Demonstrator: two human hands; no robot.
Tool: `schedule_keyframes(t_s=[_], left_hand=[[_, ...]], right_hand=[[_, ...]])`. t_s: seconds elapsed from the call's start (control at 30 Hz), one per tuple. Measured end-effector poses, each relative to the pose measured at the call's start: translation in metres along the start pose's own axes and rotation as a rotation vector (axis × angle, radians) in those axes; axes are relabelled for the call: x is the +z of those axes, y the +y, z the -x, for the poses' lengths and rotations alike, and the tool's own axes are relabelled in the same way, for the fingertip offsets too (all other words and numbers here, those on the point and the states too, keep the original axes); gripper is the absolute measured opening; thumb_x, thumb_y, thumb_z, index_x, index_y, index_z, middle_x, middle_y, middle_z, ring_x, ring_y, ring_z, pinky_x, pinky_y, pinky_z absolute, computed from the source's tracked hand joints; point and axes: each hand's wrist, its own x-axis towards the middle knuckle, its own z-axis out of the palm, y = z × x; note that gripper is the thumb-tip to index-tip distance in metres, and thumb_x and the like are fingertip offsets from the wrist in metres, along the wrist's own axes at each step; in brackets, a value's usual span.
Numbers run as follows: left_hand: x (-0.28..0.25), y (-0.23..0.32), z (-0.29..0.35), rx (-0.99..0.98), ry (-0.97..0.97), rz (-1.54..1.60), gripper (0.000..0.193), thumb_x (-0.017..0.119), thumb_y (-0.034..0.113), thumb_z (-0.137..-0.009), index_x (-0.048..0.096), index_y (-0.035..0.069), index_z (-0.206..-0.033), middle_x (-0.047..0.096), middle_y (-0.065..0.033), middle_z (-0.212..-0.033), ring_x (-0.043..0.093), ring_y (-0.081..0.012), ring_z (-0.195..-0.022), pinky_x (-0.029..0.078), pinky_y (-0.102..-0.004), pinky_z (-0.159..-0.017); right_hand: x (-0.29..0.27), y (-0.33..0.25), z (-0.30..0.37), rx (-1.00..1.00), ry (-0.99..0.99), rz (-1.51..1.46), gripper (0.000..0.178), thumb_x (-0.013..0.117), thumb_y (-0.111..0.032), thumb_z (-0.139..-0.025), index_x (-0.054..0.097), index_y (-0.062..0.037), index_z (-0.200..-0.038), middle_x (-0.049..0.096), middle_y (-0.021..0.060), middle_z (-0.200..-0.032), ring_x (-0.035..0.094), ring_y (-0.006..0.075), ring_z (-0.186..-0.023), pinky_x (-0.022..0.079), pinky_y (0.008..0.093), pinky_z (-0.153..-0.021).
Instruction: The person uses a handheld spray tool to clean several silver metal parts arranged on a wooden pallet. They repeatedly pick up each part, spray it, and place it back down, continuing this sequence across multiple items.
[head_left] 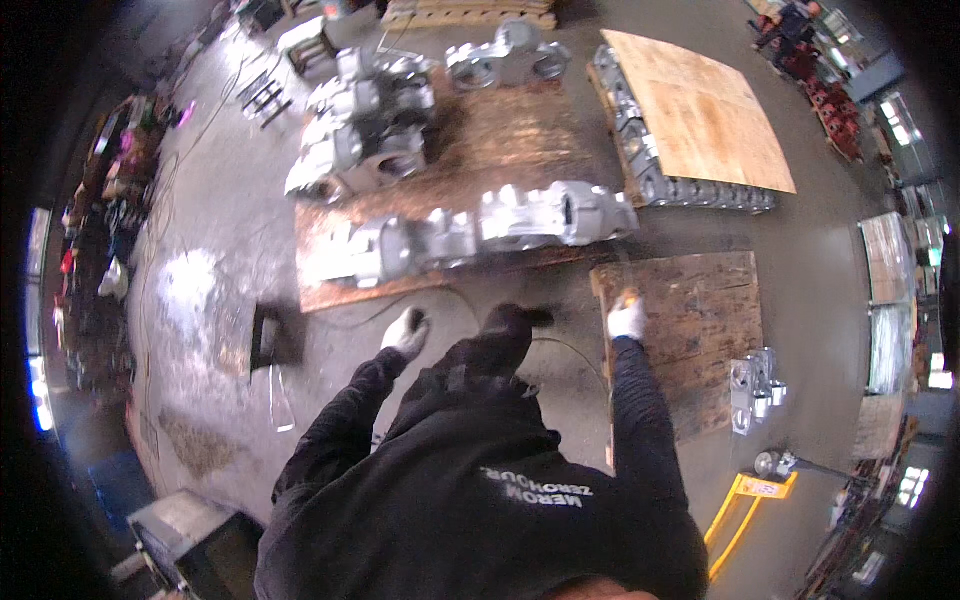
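Observation:
My left hand [405, 334], in a white glove with a dark inner side, hangs in front of the near edge of a wooden pallet [500, 125]. Its fingers look loosely bent and apart, with nothing visible in them. My right hand [627, 319], also gloved, is closed at the left edge of a lower wooden board [690, 300]. A small orange spot shows at its fingertips; what it is stays unclear. Nearest to both hands are silvery metal castings [555, 213] lined along the pallet's near edge, somewhat blurred.
More castings [365, 125] crowd the pallet's left side. A plywood sheet [705, 110] covers another stack. One casting [755, 390] stands on the right board. A yellow-handled pallet jack [740, 515] stands lower right. A dark stand [268, 338] and hoses [570, 345] are on the floor.

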Motion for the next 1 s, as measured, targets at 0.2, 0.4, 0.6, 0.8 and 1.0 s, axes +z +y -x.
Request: schedule_keyframes(t_s=[0.2, 0.4, 0.6, 0.8, 1.0], left_hand=[[-0.082, -0.356, 0.263, -0.979, 0.352, 0.702, 0.022, 0.056, 0.023, -0.089, 0.063, 0.002, -0.092, 0.066, -0.0065, -0.077, 0.059, -0.0253, -0.061, 0.049, -0.0396, -0.058], [-0.123, -0.435, 0.229, -0.904, 0.400, 1.036, 0.017, 0.056, 0.016, -0.086, 0.063, 0.001, -0.088, 0.063, -0.0109, -0.072, 0.062, -0.0235, -0.060, 0.049, -0.0357, -0.051], [-0.196, -0.384, 0.079, -0.505, 0.358, 0.697, 0.026, 0.057, 0.018, -0.092, 0.055, -0.003, -0.107, 0.063, -0.0124, -0.085, 0.060, -0.0182, -0.069, 0.052, -0.0322, -0.064], [-0.319, -0.406, 0.004, -0.342, 0.117, 0.707, 0.023, 0.057, 0.015, -0.095, 0.056, -0.003, -0.110, 0.063, -0.0111, -0.089, 0.060, -0.0184, -0.078, 0.051, -0.0330, -0.071], [-0.422, -0.617, 0.019, -0.641, 0.225, 0.701, 0.032, 0.061, 0.028, -0.087, 0.063, -0.001, -0.100, 0.065, -0.0105, -0.090, 0.059, -0.0201, -0.073, 0.050, -0.0352, -0.067]], right_hand=[[-0.077, -0.070, 0.021, -0.083, 0.137, 0.018, 0.052, 0.055, -0.038, -0.094, 0.050, 0.0026, -0.125, 0.064, 0.0312, -0.107, 0.062, 0.0471, -0.101, 0.051, 0.0507, -0.083], [-0.102, -0.102, 0.012, 0.056, 0.292, 0.060, 0.049, 0.056, -0.040, -0.094, 0.054, 0.0037, -0.116, 0.065, 0.0300, -0.102, 0.064, 0.0454, -0.097, 0.052, 0.0495, -0.080], [-0.073, -0.288, 0.203, -0.212, -0.167, 0.302, 0.053, 0.056, -0.041, -0.094, 0.050, 0.0010, -0.126, 0.066, 0.0270, -0.081, 0.066, 0.0444, -0.079, 0.053, 0.0506, -0.069], [-0.034, -0.349, 0.226, -0.006, -0.075, 0.423, 0.043, 0.057, -0.038, -0.092, 0.051, -0.0022, -0.114, 0.066, 0.0275, -0.089, 0.066, 0.0440, -0.084, 0.052, 0.0528, -0.070], [-0.014, -0.402, 0.227, -0.024, 0.133, 0.193, 0.043, 0.054, -0.039, -0.095, 0.054, 0.0006, -0.112, 0.067, 0.0264, -0.095, 0.066, 0.0425, -0.091, 0.053, 0.0500, -0.075]])
